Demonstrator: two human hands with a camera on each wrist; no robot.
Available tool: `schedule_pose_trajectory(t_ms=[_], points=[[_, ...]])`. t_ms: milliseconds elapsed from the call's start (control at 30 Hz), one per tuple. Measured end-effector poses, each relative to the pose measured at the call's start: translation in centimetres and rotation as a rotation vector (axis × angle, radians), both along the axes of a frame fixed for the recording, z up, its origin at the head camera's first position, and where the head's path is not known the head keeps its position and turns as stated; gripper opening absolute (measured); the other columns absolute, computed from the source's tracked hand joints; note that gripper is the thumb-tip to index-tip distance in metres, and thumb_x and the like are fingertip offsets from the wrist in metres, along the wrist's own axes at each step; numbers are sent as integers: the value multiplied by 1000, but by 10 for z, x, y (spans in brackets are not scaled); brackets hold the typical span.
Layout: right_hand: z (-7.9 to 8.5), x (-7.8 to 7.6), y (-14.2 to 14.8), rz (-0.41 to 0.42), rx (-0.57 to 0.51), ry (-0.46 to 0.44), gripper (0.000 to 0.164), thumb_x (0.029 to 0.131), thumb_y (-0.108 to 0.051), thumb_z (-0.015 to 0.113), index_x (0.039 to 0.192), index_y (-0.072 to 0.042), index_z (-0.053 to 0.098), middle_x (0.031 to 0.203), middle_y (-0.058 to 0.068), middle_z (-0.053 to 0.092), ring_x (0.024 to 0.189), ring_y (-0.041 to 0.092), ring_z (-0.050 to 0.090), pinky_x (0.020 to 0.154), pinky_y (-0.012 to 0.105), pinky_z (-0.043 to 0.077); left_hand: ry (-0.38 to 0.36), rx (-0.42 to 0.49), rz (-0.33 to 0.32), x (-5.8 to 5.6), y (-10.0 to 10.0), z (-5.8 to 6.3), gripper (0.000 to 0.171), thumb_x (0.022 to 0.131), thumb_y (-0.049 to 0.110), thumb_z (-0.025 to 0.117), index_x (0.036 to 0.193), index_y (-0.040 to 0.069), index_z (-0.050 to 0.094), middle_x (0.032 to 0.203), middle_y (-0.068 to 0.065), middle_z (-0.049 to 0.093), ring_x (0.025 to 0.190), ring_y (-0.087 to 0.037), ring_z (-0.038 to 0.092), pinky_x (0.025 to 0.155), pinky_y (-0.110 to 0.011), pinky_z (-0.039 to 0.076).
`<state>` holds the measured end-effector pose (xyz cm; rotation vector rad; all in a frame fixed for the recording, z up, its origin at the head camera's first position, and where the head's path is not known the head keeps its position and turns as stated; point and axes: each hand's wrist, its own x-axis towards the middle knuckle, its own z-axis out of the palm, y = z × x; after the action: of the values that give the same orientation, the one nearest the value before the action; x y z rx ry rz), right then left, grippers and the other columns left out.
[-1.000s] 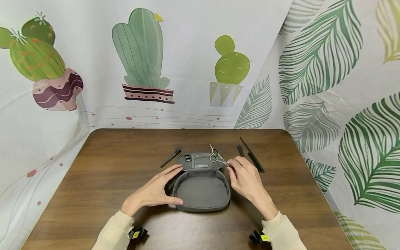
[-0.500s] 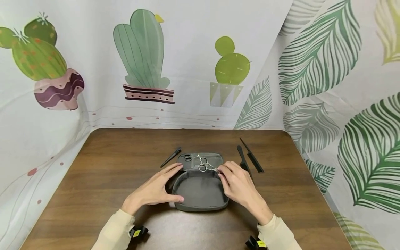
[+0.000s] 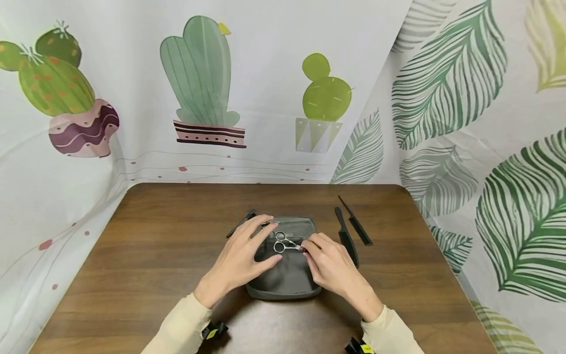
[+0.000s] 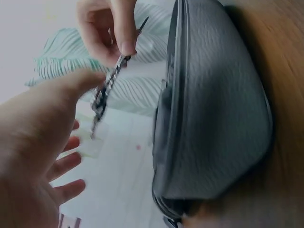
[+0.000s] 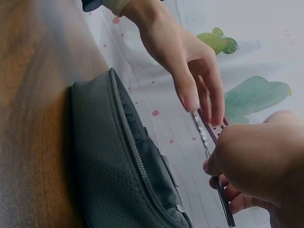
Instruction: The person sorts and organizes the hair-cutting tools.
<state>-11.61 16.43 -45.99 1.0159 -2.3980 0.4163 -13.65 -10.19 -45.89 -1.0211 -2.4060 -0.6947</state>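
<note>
My right hand [image 3: 333, 265] pinches a pair of silver hairdressing scissors [image 3: 290, 246] by the blade end, with the finger rings pointing left. In the left wrist view the scissors [image 4: 113, 78] hang above the rim of a dark grey zip case [image 4: 213, 104]. My left hand [image 3: 234, 255] has its fingers spread, thumb and fingertips close around the rings. Below both hands the case [image 3: 285, 295] lies unzipped, its lid [image 3: 300, 225] folded back. A second pair of scissors [image 3: 267, 224] in the lid is mostly hidden behind my left fingers.
A broad black comb [image 3: 347, 240] and a thin-tailed black comb [image 3: 360, 230] lie right of the case on the wooden table [image 3: 177, 211]. A black hair clip [image 3: 240, 223] is at its upper left, partly behind my left hand. A printed cloth [image 3: 265, 73] hangs behind.
My right hand has carried the scissors leftward and toward me, from over the lid to above the case. My left hand has left the case's side and risen to the right, toward the rings.
</note>
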Motion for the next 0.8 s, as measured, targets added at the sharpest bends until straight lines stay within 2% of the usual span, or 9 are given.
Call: schedule_pose_trajectory(t_ms=[100,233,433,633,800], points=[[1,1,-1,4,11,1,11,91,-7,70,100,-4,75,94,2,66,84,16,59,63,30,55,57,-4,-9,1,8,5,74,82,45,83,141,6,63,146,-11,54,138,-30,43,112,-52,38],[0,1,-1,16,14,24,11,90,-7,72,100,-3,75,93,3,66,82,16,58,60,29,55,64,-66,-37,1,16,8,72,83,45,82,140,5,63,145,-10,56,138,-29,44,113,-49,38],[-1,1,-1,36,16,43,11,89,-5,72,100,-2,74,92,3,65,78,16,57,57,28,53,57,-164,-38,2,23,10,61,86,41,80,134,7,68,139,-8,59,131,-27,49,111,-47,41],[0,2,-1,22,40,41,12,89,-5,72,101,-2,75,93,3,64,80,16,56,60,28,53,63,-193,-22,4,24,10,45,88,33,78,125,7,74,127,-7,67,118,-25,59,102,-44,50],[-1,2,-2,27,60,68,11,89,-6,72,100,-3,75,93,3,64,81,17,56,63,28,54,84,-214,-4,4,24,11,39,86,29,79,119,7,77,121,-5,70,108,-23,64,91,-40,57]])
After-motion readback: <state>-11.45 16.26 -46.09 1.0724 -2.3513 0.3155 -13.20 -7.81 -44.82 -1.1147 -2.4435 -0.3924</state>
